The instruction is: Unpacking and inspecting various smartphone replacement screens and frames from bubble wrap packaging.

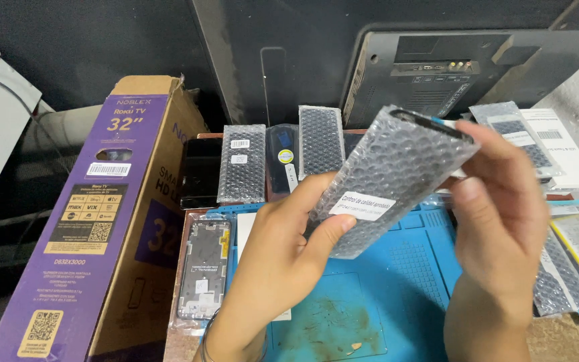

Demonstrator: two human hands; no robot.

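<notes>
- A bubble-wrap sleeve (pixel 397 177), flat, oblong and bumpy, is held up above the blue mat (pixel 397 281), tilted toward 1 o'clock.
- The left hand (pixel 283 261) pinches its lower end, thumb beside the white sticker.
- The right hand (pixel 500 208) fingers pinch the upper end, where a dark, glossy edge shows; the part is not yet out.
- At 12 o'clock, more wrapped parts (pixel 242 164) stand on the counter.
- At 9 o'clock, a purple cardboard box (pixel 95 221).
</notes>
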